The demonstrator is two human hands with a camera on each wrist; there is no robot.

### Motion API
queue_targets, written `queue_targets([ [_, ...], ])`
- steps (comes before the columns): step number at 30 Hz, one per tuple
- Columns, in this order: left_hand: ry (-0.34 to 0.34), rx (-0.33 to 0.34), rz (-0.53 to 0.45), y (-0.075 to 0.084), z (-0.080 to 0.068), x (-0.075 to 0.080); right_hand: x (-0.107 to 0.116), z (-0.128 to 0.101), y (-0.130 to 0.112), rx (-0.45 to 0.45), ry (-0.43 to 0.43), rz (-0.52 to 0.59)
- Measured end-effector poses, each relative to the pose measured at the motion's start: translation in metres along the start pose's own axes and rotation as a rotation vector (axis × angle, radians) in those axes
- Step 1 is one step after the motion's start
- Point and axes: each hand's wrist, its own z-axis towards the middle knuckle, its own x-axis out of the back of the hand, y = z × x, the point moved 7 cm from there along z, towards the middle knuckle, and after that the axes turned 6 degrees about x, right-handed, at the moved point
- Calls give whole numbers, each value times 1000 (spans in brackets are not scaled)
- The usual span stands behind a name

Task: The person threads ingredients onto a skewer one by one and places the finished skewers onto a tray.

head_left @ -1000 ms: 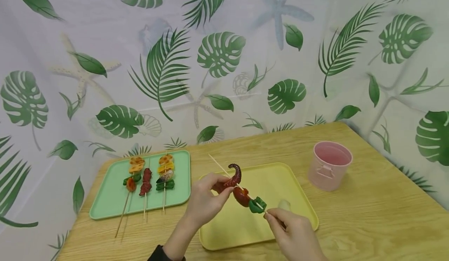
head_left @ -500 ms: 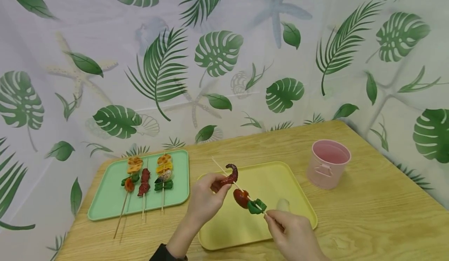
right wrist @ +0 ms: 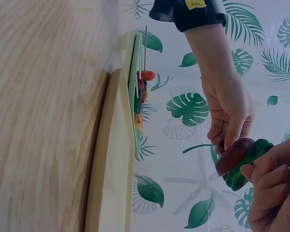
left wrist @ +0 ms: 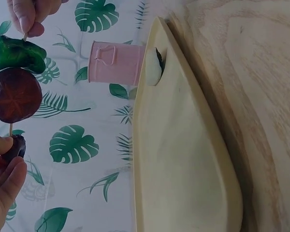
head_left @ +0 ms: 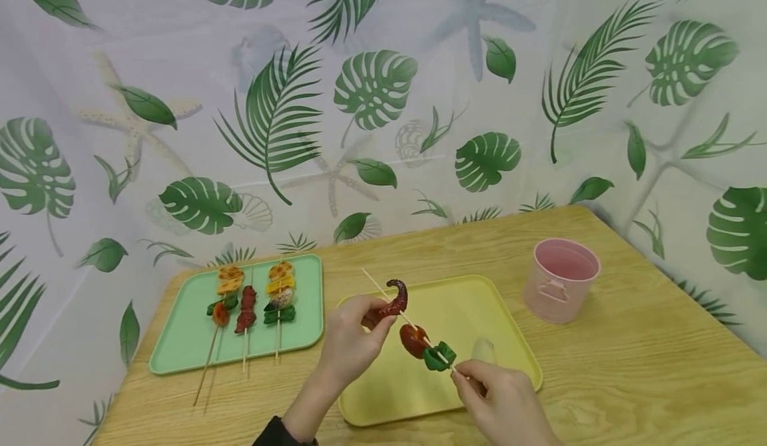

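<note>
Nearest to me, the person's right hand [head_left: 500,399] pinches the lower end of a thin wooden skewer [head_left: 383,294], which is raised over the yellow tray [head_left: 503,326]. On the stick sit a green pepper piece [head_left: 439,357] and a round red-brown piece [head_left: 413,340]. A little higher, the left hand [head_left: 350,343] grips a dark curled tentacle piece [head_left: 395,298] between thumb and fingers, at the stick.

I think the sharp tip, which points away to the upper left, could prick the left fingers if the piece is pushed crookedly. The thin stick could also bend or snap under too much force, and the loose pieces could slide down.

One pale small piece [head_left: 484,349] lies on the yellow tray. Further left, the green tray [head_left: 180,346] carries three filled skewers [head_left: 248,306]. A pink bucket [head_left: 562,279] stands at the right, on the wooden table [head_left: 647,366]. Behind hangs a leaf-printed curtain [head_left: 371,93].

I can read no brand or writing anywhere.
</note>
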Motion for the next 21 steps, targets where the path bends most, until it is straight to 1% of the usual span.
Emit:
queue_targets([
  [2, -1, 8, -7, 0, -2, -2, 0, 0, 1, -9, -20, -5],
  [3, 0, 11, -13, 0, -2, -3, 0, 0, 0, 1, -22, -15],
  [5, 2, 26, -11, 0, -3, -5, 2, 0, -1, 66, -2, -44],
  [7, -3, 55, 3, 1, -2, -10, 5, 0, -2, 148, 33, -93],
  [10, -26, 122, 50, 1, 0, -16, 8, -2, -4, 283, 93, -193],
  [13, -64, 195, 93, 0, 4, -21, 7, -4, -5, 376, 136, -280],
  [15, -87, 245, 99, -1, 7, -23, 6, -5, -4, 428, 156, -311],
  [18, -113, 316, 88, -5, 11, -25, 3, -6, 0, 478, 170, -327],
  [20, -122, 346, 63, -8, 12, -28, 2, -6, 5, 469, 156, -309],
  [21, -124, 349, 51, -9, 12, -29, 3, -5, 8, 456, 150, -291],
])
